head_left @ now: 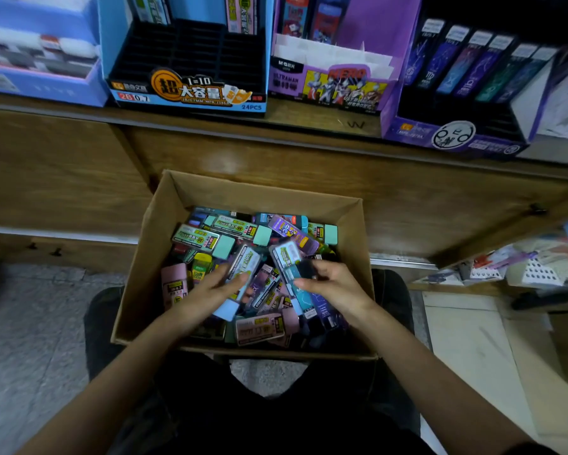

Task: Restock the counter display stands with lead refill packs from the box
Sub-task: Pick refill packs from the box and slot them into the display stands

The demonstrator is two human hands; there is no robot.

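Observation:
A cardboard box (164, 231) rests on my lap, full of several lead refill packs in pink, teal, purple and dark blue. My left hand (207, 293) holds a light-blue-capped pack (243, 274) inside the box. My right hand (335, 284) grips a teal-blue pack (290, 261) next to it. On the wooden counter (308, 116) above stand a blue display stand (187, 70) with mostly bare black slots, a purple cartoon-hero stand (335, 77), and a purple stand (466, 93) holding a row of dark packs.
A pale blue box (36, 54) sits at the counter's left end. A lower shelf at the right (522, 267) carries loose stationery. Wooden cabinet fronts (62, 178) face me, and tiled floor lies on both sides of my knees.

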